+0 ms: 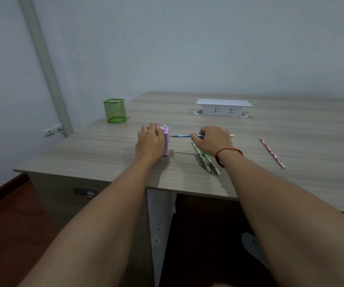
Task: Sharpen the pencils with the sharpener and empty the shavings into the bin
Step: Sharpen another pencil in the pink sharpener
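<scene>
Blue pencil [180, 136] held level above the desk [291, 141], its tip at or just inside the side face of the lilac sharpener [165, 141]; cannot tell whether the point is seated in the port. Right hand [211, 139] is closed on the pencil past mid-shaft, fingers wrapped over it; the eraser end sticks out beyond the far side of the hand. Red cord on that wrist.

Left hand [149, 141] is clamped over the sharpener's outer side, pressing it upright on the desk. The hand hides the crank, if there is one.

Two green patterned pencils [205, 160] lie side by side just under and nearer than the right hand, pointing toward the desk edge. A pink pencil [272, 153] lies well out to the right of the right hand, apart from the rest. A green mesh bin [114, 110] stands beyond and left of the left hand, near the desk corner. A white socket box [223, 108] sits farther back, beyond the right hand.

Judgement: step in hand is feeding the first pencil into the sharpener; three pencils wait, emptying not begun. The next move likely calls for a straight axial push with the left hand bracing against tipping, then turning.

Writing: none legible; pencil prints too small to read.
</scene>
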